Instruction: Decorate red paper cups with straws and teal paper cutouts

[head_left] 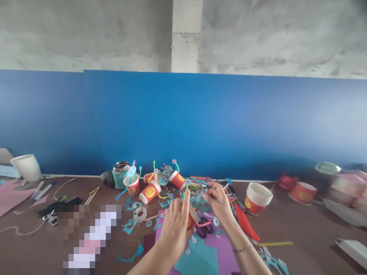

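Low in the middle, my left hand [174,221] is closed around a red paper cup [189,221] with its index finger stretched upward. A green straw with a small blue disc [187,182] rises by that fingertip, and a pink straw [204,224] sticks out to the right. My right hand [216,198] is closed, its thumb and fingers at the edge of a round blue paper piece [202,203] beside the cup. Purple-handled scissors [204,228] lie below, partly hidden, over purple paper [226,252] and a blue sheet [197,256].
Decorated red cups [150,191] and a teal thermos [120,175] stand or lie behind and left. Clear tape [140,215] sits among blue scraps. Stacked cups [258,198], a red pouch [245,223] and a yellow strip [275,243] are on the right. A blue partition [183,126] backs the table.
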`<action>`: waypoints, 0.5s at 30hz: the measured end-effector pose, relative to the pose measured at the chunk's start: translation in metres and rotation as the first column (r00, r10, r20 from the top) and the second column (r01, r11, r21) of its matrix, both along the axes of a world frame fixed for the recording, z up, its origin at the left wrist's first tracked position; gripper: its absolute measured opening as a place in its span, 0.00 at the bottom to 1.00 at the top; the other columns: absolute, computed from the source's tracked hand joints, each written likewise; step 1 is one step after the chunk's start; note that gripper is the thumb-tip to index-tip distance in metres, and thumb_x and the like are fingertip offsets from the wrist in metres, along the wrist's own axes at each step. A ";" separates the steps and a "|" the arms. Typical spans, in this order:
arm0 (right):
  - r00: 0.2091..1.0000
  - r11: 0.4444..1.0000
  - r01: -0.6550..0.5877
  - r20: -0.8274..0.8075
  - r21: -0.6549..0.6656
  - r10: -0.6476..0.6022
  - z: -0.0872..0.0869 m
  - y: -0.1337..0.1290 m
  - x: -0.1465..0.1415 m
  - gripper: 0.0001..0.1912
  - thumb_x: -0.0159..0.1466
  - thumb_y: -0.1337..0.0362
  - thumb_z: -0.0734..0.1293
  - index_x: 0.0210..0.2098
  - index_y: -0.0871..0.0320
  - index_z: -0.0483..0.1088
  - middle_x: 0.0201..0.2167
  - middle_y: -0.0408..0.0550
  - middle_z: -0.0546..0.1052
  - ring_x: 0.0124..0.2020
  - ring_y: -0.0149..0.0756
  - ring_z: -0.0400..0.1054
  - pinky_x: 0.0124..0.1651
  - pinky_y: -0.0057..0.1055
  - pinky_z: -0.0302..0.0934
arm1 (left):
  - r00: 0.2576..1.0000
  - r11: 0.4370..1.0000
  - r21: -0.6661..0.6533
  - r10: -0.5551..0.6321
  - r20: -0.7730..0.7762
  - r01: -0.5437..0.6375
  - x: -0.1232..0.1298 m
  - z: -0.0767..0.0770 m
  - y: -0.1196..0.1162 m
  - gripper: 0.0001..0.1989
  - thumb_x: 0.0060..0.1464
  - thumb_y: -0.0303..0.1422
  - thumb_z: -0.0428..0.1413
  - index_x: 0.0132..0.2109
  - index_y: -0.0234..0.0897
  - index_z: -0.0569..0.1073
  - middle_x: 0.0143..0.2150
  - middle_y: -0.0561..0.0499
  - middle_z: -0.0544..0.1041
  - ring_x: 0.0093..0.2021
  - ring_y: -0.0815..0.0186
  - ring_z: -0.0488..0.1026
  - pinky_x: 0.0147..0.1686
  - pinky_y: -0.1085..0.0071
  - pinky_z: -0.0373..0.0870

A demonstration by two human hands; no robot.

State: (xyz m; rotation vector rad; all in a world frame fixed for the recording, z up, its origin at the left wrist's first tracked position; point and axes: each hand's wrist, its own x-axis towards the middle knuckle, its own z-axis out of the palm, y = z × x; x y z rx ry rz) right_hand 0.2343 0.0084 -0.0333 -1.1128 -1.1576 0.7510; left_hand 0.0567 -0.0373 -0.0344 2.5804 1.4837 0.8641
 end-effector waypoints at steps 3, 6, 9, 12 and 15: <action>1.000 1.000 0.004 -0.008 0.002 -0.004 -0.001 0.001 -0.001 0.22 0.48 0.62 0.70 0.40 0.57 0.60 0.16 0.31 0.66 0.17 0.27 0.58 0.21 0.24 0.49 | 1.000 1.000 -0.021 -0.009 0.026 0.009 0.001 -0.004 0.000 0.58 0.42 0.22 0.62 0.67 0.40 0.29 0.47 0.44 0.66 0.45 0.53 0.65 0.46 0.57 0.66; 1.000 0.998 0.002 0.016 -0.069 0.000 0.000 0.001 -0.003 0.24 0.48 0.59 0.70 0.41 0.57 0.61 0.17 0.36 0.71 0.18 0.31 0.62 0.21 0.25 0.52 | 0.999 0.999 -0.034 0.027 0.017 -0.026 0.001 -0.007 0.001 0.58 0.41 0.24 0.63 0.68 0.37 0.31 0.45 0.44 0.68 0.44 0.54 0.66 0.46 0.58 0.66; 0.993 0.994 -0.010 0.115 -0.113 0.023 -0.001 0.001 -0.001 0.22 0.53 0.55 0.66 0.44 0.58 0.64 0.23 0.44 0.77 0.24 0.38 0.71 0.26 0.29 0.60 | 0.996 0.994 -0.059 0.087 -0.029 -0.088 -0.001 -0.006 0.004 0.55 0.41 0.27 0.64 0.68 0.33 0.38 0.43 0.43 0.70 0.42 0.53 0.67 0.44 0.59 0.67; 0.966 0.993 -0.007 0.257 -0.116 0.036 -0.003 0.002 0.007 0.20 0.58 0.56 0.60 0.47 0.59 0.65 0.32 0.51 0.79 0.34 0.42 0.75 0.35 0.33 0.65 | 0.977 0.979 -0.073 0.181 -0.111 -0.190 -0.007 -0.001 0.007 0.50 0.42 0.30 0.64 0.67 0.31 0.46 0.42 0.41 0.71 0.42 0.52 0.69 0.42 0.61 0.67; 0.795 0.976 0.120 0.606 -0.182 0.015 -0.005 0.002 0.018 0.16 0.60 0.63 0.56 0.43 0.58 0.70 0.38 0.53 0.80 0.40 0.41 0.74 0.39 0.31 0.64 | 0.938 0.943 -0.139 0.270 -0.216 -0.303 -0.013 0.009 0.009 0.46 0.43 0.33 0.63 0.66 0.29 0.51 0.42 0.38 0.73 0.42 0.51 0.71 0.40 0.62 0.68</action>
